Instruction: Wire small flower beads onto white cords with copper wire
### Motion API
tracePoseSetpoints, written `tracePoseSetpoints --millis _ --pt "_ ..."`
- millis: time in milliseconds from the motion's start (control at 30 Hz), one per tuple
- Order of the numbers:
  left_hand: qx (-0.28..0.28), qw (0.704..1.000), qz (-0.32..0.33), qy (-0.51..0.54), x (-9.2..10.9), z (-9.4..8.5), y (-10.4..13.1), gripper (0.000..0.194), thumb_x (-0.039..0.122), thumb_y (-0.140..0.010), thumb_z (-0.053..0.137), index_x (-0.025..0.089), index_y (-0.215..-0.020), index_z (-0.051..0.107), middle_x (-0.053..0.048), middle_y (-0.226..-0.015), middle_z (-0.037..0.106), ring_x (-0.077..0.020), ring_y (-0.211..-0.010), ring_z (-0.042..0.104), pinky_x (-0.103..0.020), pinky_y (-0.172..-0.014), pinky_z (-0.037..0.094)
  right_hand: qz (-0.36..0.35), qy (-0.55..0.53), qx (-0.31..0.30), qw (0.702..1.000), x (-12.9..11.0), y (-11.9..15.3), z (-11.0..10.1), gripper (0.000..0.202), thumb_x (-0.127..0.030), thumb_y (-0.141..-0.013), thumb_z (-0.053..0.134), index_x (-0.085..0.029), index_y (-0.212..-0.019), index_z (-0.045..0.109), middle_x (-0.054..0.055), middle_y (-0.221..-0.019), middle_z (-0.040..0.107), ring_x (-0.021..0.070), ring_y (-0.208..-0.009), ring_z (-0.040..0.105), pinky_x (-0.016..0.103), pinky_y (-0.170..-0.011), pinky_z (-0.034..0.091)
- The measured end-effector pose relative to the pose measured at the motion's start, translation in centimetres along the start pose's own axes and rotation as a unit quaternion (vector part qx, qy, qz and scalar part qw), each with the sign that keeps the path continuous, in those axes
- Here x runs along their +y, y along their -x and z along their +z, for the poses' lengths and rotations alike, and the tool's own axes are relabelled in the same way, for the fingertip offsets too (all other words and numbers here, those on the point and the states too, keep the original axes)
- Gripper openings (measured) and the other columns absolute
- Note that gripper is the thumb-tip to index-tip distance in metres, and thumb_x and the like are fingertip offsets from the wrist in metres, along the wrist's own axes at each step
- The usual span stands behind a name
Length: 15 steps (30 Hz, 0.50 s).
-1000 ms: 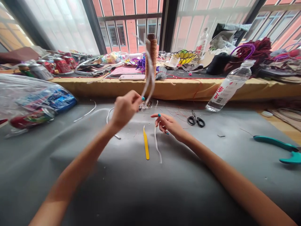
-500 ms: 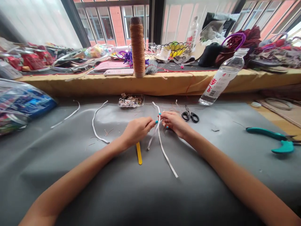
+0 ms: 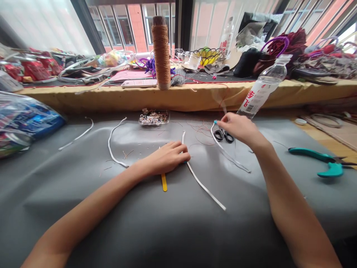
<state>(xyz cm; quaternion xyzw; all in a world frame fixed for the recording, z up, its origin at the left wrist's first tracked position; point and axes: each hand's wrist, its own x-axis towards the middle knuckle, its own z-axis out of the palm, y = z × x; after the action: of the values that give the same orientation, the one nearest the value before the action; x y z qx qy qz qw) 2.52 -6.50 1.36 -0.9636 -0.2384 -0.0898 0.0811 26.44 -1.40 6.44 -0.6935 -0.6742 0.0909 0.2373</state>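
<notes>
My left hand (image 3: 171, 157) is low over the grey mat, its fingers closed round the middle of a white cord (image 3: 205, 189) whose ends stick out above and below. To the right, my right hand (image 3: 240, 126) pinches the upper end of another white cord (image 3: 223, 150), which curves down to the right. Black-handled scissors (image 3: 228, 137) lie just below my right fingers, partly behind the cord. A yellow stick (image 3: 164, 183) pokes out from under my left hand. Two more white cords, one curved (image 3: 110, 145) and one farther left (image 3: 78, 137), rest on the mat.
A clear tray of small beads (image 3: 154, 118) stands behind my left hand. Teal pliers (image 3: 331, 169) lie at the right. A tilted water bottle (image 3: 262, 89), a brown thread spool (image 3: 161, 56) and a plastic bag (image 3: 30, 119) are around the mat's edges.
My right hand has moved right and slightly up, carrying one white cord away from the other. My left hand has shifted slightly down, and its cord's lower end has swung right.
</notes>
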Motion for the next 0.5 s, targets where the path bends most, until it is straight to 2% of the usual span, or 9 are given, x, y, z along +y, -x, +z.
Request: tracePoseSetpoints --millis 67,133,300,400,500 --pt "-0.003 1.0 -0.002 0.005 0.1 -0.1 0.0 0.021 0.009 -0.085 0.036 0.016 -0.092 0.054 -0.006 -0.098 0.054 -0.0166 -0.086 0.043 -0.026 -0.073 0.038 0.003 0.089 -0.095 0.991 0.4 0.3 0.5 0.027 -0.035 -0.065 0.061 -0.018 -0.049 0.048 0.002 -0.05 0.046 0.0138 -0.053 0.044 0.03 -0.053 0.029" --pt "-0.003 1.0 -0.005 0.02 0.4 -0.2 0.0 0.021 0.011 -0.086 0.035 0.015 -0.093 0.054 -0.007 -0.099 0.054 -0.0164 -0.087 0.043 -0.025 -0.074 0.038 -0.002 0.11 -0.137 0.984 0.6 0.4 1.1 0.032 -0.033 -0.062 0.065 -0.018 -0.043 0.044 0.002 -0.047 0.044 0.0129 -0.05 0.043 0.029 -0.051 0.027" --pt "-0.006 0.998 -0.005 0.057 1.0 -0.5 -0.1 0.02 0.021 -0.088 0.036 0.018 -0.091 0.055 -0.006 -0.103 0.053 -0.0174 -0.09 0.041 -0.027 -0.076 0.038 -0.025 0.103 -0.158 0.982 1.5 0.0 1.8 0.036 -0.016 -0.058 0.067 -0.018 -0.037 0.039 0.0 -0.038 0.038 0.01 -0.042 0.038 0.026 -0.045 0.024" --pt "-0.018 0.998 0.003 0.064 1.2 -0.4 -0.3 0.019 0.018 -0.088 0.037 0.017 -0.086 0.055 -0.007 -0.099 0.054 -0.0175 -0.089 0.041 -0.027 -0.077 0.038 -0.031 0.087 -0.172 0.981 2.0 0.0 1.9 0.035 -0.009 -0.055 0.067 -0.018 -0.036 0.039 -0.001 -0.036 0.035 0.0091 -0.042 0.037 0.025 -0.045 0.021" --pt "-0.005 0.997 0.017 0.074 1.3 0.0 -0.2 0.018 0.014 -0.087 0.035 0.015 -0.085 0.053 -0.008 -0.094 0.055 -0.0176 -0.086 0.041 -0.028 -0.077 0.038 -0.039 -0.025 -0.155 0.987 1.9 0.1 1.5 0.035 -0.006 -0.054 0.065 -0.017 -0.033 0.039 -0.001 -0.034 0.034 0.007 -0.041 0.032 0.026 -0.045 0.018"
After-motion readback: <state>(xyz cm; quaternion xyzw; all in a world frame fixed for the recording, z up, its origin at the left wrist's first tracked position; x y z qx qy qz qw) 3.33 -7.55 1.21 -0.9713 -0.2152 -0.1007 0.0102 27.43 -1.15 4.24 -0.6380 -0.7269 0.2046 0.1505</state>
